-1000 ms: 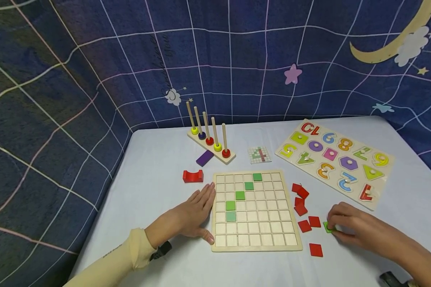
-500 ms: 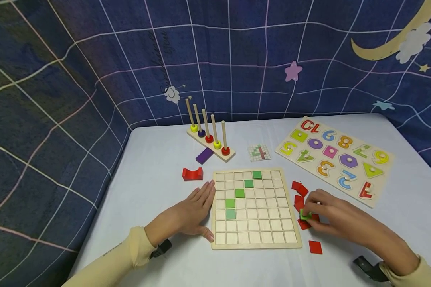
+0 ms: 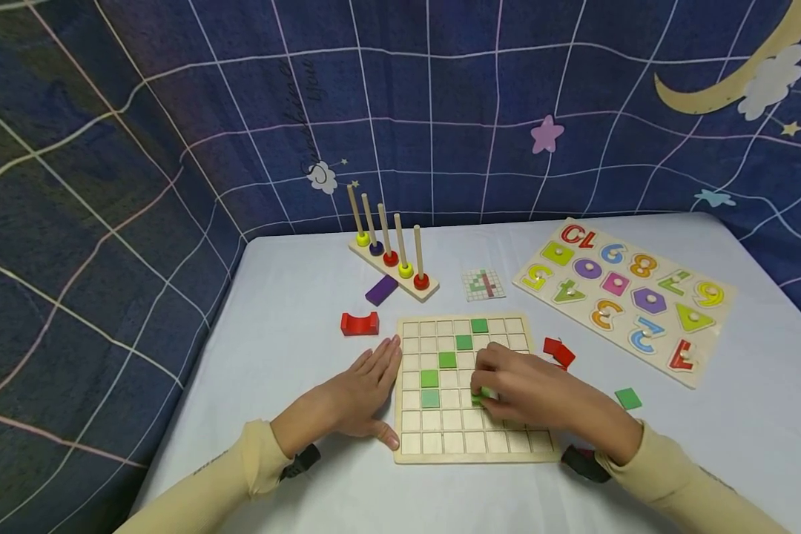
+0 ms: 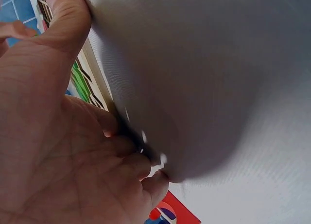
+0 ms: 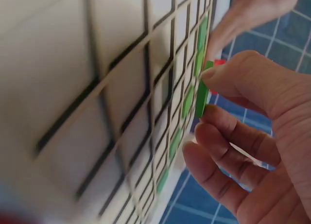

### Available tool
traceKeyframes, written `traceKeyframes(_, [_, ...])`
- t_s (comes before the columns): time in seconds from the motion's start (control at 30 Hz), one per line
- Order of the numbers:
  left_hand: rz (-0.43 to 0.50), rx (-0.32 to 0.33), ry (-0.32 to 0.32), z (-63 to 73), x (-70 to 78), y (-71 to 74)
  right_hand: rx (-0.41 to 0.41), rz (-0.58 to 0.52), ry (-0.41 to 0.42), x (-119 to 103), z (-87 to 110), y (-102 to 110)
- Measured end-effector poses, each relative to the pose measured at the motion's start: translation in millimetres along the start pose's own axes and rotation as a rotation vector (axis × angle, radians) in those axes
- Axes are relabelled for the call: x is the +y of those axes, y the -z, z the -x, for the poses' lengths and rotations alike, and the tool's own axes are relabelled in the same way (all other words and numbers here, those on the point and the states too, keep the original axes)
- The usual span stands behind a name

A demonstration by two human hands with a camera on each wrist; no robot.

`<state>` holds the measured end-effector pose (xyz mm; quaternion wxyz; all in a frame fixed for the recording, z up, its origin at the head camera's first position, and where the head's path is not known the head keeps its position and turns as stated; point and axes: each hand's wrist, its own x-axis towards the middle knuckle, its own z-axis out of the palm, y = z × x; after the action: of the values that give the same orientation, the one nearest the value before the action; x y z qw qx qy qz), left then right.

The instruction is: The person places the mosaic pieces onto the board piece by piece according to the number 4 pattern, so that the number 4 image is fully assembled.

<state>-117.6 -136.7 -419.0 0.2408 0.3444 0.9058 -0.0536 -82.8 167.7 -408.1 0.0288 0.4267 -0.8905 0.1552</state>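
Low in the frame, right of centre, my right hand (image 3: 527,386) pinches a small, flat, bright-green square tile (image 5: 202,94) between thumb and fingertip, above the middle of the pale wooden grid board (image 3: 454,459); whether it touches, I can't tell. I'd judge it light, stiff and smooth, hard to break, best taken by two opposite edges. Being square, it has no clear long axis; the right wrist view shows it nearly edge-on, roughly parallel to the board. My left hand (image 3: 360,393) lies flat, fingers outstretched along the board's left side. Farther up, five green square tiles (image 3: 447,360) sit in cells; beyond lies a small gridded card (image 3: 483,285).
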Motion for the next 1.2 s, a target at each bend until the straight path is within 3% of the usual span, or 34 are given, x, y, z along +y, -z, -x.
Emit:
traceKeyframes(0.33, [0.008,-0.003,-0.010,0.7,-0.6,0.8,0.034,0.048,0.073,-11.2,-30.0,-29.4])
traceKeyframes(0.5, [0.020,-0.004,-0.016,-0.9,-3.2,-1.9,0.044,0.074,0.058,-19.6,-30.6,-32.9])
traceKeyframes(0.63, [0.047,0.035,-0.046,-6.6,-11.5,-14.4,0.052,0.121,0.064,-25.4,-29.0,-31.7])
traceKeyframes(0.73, [0.056,0.034,-0.043,-6.4,-11.3,-13.9,0.057,0.138,0.062,-27.9,-27.4,-31.6])
traceKeyframes(0.83, [0.037,0.002,-0.010,-0.1,-3.7,-2.2,0.062,0.136,0.059,-28.6,-26.7,-31.8])
traceKeyframes(1.2, [-0.016,0.007,-0.001,1.8,-0.9,-0.5,0.062,0.135,0.038,-28.6,-26.4,-34.1])
